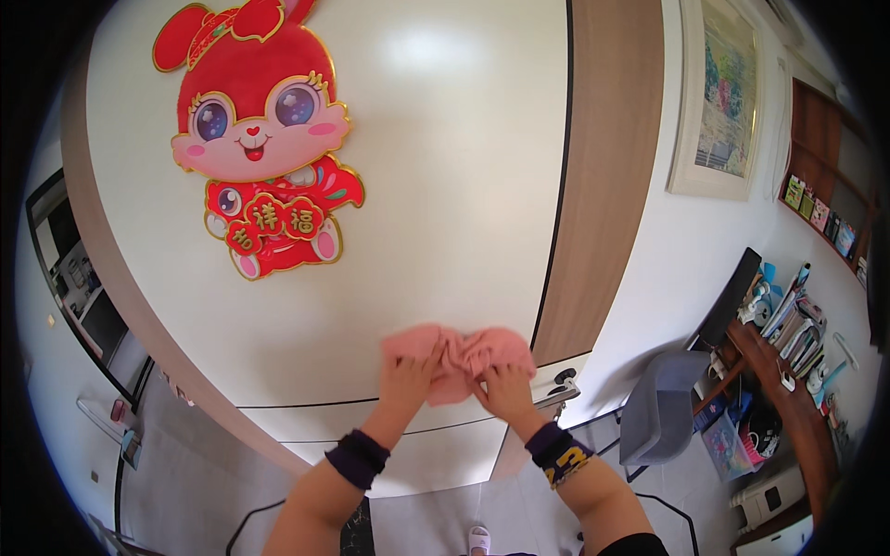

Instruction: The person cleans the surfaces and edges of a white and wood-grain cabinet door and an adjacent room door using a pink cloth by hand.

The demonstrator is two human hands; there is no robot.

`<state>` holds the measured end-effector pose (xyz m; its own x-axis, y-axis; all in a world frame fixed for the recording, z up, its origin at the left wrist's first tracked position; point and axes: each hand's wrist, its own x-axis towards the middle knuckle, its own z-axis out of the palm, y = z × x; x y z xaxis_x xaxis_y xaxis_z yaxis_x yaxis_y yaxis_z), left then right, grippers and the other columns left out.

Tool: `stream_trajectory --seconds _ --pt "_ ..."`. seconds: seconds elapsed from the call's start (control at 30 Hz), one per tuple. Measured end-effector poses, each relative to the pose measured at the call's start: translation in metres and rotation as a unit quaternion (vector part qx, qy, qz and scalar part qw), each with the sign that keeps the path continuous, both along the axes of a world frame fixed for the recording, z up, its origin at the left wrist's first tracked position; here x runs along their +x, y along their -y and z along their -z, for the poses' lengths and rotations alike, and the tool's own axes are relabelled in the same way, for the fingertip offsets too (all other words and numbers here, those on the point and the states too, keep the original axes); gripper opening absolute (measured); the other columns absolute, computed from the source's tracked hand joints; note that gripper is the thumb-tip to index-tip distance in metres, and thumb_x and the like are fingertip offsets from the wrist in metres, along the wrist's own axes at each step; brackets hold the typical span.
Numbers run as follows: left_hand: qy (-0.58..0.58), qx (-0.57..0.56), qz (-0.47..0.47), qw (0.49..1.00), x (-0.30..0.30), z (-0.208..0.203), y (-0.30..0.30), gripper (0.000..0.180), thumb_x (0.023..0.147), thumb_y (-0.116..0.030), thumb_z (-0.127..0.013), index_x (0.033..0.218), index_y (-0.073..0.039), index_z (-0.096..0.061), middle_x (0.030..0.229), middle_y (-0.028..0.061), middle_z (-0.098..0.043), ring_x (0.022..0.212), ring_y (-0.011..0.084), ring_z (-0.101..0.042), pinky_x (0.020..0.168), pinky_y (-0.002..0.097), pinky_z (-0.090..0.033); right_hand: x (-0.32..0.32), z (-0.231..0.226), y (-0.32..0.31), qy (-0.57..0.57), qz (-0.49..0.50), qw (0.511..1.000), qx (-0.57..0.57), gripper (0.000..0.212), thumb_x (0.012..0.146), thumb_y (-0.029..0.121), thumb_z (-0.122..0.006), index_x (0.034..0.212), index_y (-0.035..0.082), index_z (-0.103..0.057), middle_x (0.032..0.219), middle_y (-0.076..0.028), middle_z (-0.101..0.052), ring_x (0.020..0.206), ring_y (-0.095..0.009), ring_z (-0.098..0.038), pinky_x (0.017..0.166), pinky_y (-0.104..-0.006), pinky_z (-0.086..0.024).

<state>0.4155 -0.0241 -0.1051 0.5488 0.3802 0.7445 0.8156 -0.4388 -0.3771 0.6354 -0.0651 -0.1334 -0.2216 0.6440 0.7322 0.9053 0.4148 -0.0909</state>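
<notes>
Head view, the one camera I look through: a salmon-pink cloth (461,350), soft and rumpled, is spread against an upright cream door panel (445,213), near that panel's lower right corner. It is gathered into folds at its middle and flares into a rounded lobe on each side; its upper outline is slightly blurred. My left hand (408,382) grips the left lobe, fingers bent over the fabric. My right hand (506,391) grips the right lobe, the thumb close to the central folds.

The cloth's right end is close to the dark line along the panel's right edge; its lower fold comes down to about the dark groove at the bottom edge. Plain cream surface stretches left to the panel's left edge and up to the top edge. A metal door handle (562,393) is near my right hand.

Higher, toward the upper left corner, is a red and gold rabbit decoration (260,139). Wood-toned trim (607,176) borders the right edge. Beyond stand a grey chair (658,408) and a crowded brown desk (799,403); grey floor (422,524) lies below.
</notes>
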Motion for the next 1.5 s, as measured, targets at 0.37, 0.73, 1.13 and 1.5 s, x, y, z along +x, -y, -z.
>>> stream_trajectory --seconds 0.37,0.73,1.13,1.5 --pt "0.073 -0.099 0.077 0.989 0.038 0.016 0.036 0.08 0.074 -0.04 -0.075 0.143 -0.01 -0.049 0.125 0.0092 -0.058 0.111 0.0267 -0.056 0.095 0.0498 -0.041 0.053 -0.024 0.018 -0.053 0.044 0.996 0.061 0.032 0.081 0.034 -0.073 0.095 0.007 -0.061 0.104 -0.014 -0.056 0.101 -0.038 -0.052 0.087 -0.0455 -0.043" --pt "0.047 0.031 0.132 0.99 0.167 -0.219 0.013 0.087 0.073 -0.04 -0.077 0.149 -0.016 -0.042 0.124 0.0141 -0.053 0.118 0.033 -0.048 0.101 0.0549 -0.035 0.162 -0.28 -0.045 -0.004 0.012 0.954 0.299 0.065 0.08 0.036 -0.073 0.129 0.0 -0.052 0.124 -0.023 -0.054 0.113 -0.041 -0.053 0.096 -0.0477 -0.043" --pt "0.125 0.293 0.075 0.945 0.208 -0.447 -0.027 0.079 0.076 -0.041 -0.077 0.145 -0.021 -0.047 0.134 0.0188 -0.047 0.131 0.0358 -0.039 0.108 0.061 -0.026 0.188 -0.554 -0.082 0.066 -0.08 0.872 0.479 0.063 0.092 0.047 -0.059 0.135 0.003 -0.05 0.142 -0.023 -0.048 0.132 -0.043 -0.042 0.109 -0.0469 -0.037" --pt "0.098 0.247 0.091 0.96 0.185 -0.427 -0.01 0.044 0.08 -0.021 -0.073 0.117 -0.006 -0.055 0.12 0.0177 -0.047 0.117 0.0386 -0.043 0.1 0.0494 -0.035 0.221 -0.457 -0.056 -0.104 -0.135 0.907 0.385 0.032 0.078 0.019 -0.076 0.101 0.008 -0.056 0.092 -0.011 -0.062 0.088 -0.035 -0.061 0.073 -0.0424 -0.048"
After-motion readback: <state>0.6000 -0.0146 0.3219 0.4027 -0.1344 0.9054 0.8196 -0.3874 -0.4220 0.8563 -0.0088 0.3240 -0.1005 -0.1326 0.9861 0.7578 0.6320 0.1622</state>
